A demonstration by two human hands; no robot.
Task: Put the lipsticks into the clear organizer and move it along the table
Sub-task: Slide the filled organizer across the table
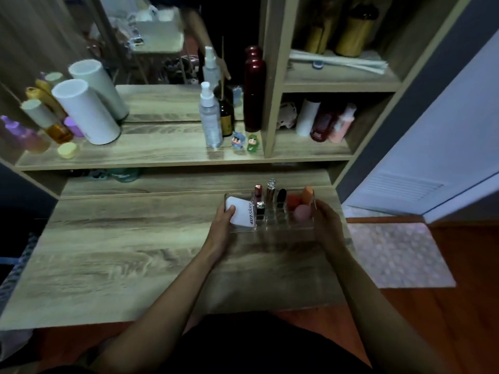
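Observation:
The clear organizer (pixel 272 225) sits on the wooden table (pixel 135 252) toward its right side. Several lipsticks stand upright in its middle slots: a pink one (pixel 258 194), a silver-capped one (pixel 270 191), a black one (pixel 281 197) and a short dark one (pixel 260 209). A white tube (pixel 241 213) lies in its left section, and makeup sponges (pixel 301 206) fill the right section. My left hand (pixel 222 225) grips the organizer's left end. My right hand (pixel 328 222) grips its right end.
A raised shelf (pixel 162 155) behind the table carries white cylinders (pixel 86 112), spray bottles (pixel 209 117), a dark red bottle (pixel 253 87) and two small figurines (pixel 244 143). Cubbies at right hold more bottles. A mirror stands behind. A patterned mat (pixel 397 255) lies on the floor to the right.

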